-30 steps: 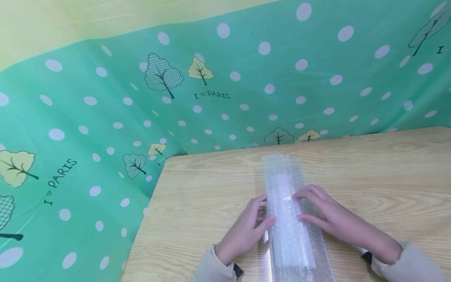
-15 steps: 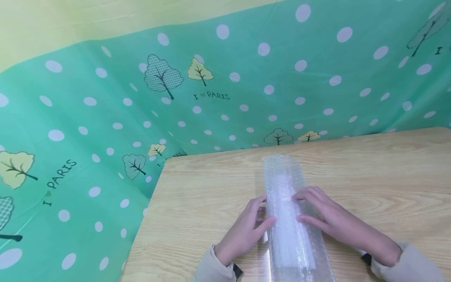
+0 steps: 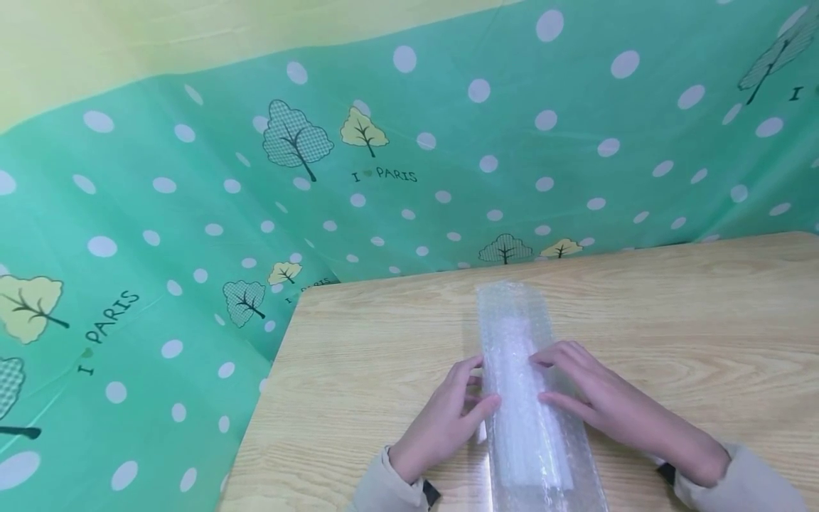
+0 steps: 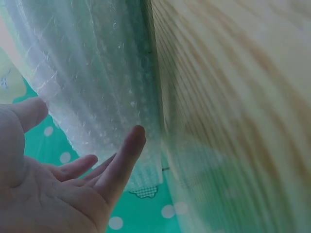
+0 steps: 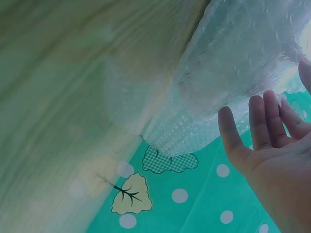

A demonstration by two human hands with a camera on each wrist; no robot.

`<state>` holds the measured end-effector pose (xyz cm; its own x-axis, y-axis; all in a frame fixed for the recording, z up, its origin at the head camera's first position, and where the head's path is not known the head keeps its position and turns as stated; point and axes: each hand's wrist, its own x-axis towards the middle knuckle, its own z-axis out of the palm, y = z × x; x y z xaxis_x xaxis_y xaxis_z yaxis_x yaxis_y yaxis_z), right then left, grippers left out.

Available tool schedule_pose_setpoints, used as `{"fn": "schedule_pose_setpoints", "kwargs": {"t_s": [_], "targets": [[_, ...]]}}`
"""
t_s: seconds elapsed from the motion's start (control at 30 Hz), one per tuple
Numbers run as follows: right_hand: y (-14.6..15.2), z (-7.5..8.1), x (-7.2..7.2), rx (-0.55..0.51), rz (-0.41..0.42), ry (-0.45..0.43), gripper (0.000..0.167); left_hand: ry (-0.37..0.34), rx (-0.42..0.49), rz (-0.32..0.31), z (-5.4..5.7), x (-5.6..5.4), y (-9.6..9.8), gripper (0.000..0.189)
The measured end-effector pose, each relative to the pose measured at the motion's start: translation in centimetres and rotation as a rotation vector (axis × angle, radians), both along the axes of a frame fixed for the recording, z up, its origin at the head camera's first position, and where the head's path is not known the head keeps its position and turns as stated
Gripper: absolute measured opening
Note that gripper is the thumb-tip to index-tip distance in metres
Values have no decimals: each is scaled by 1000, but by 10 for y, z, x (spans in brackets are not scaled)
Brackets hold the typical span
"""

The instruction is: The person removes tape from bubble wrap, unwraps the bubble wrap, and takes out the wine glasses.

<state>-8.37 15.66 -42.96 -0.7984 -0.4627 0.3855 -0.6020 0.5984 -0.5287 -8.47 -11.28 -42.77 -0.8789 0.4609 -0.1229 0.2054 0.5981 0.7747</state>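
Note:
A long bundle of clear bubble wrap (image 3: 521, 427) lies lengthwise on the wooden table, with something whitish showing through its middle. My left hand (image 3: 448, 419) is at its left side, thumb on top and the other fingers along the edge. On the right side, my right hand (image 3: 591, 387) touches the upper face with its fingertips and thumb. The left wrist view shows the left fingers (image 4: 124, 162) slightly bent beside the plastic. In the right wrist view, the right fingers (image 5: 262, 119) stretch toward the wrap, loosely spread.
The wood-grain table (image 3: 691, 320) reaches back to a green curtain (image 3: 384, 142) printed with white dots and trees. A small white piece (image 3: 481, 431) shows beside the bundle's left edge, below the left hand.

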Motion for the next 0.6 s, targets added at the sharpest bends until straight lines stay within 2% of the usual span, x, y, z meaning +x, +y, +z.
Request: {"fn": "schedule_pose_setpoints", "kwargs": {"t_s": [0.1, 0.23, 0.4, 0.6], "targets": [[1, 0, 0, 1, -4, -15, 41, 13, 2, 3, 1, 1, 0, 71], [1, 0, 0, 9, -11, -12, 42, 68, -31, 2, 3, 2, 1, 73], [0, -1, 1, 6, -5, 17, 46, 174, -68, -12, 5, 3, 2, 68], [1, 0, 0, 9, 2, 43, 50, 316, -88, -21, 9, 4, 4, 55]]}}
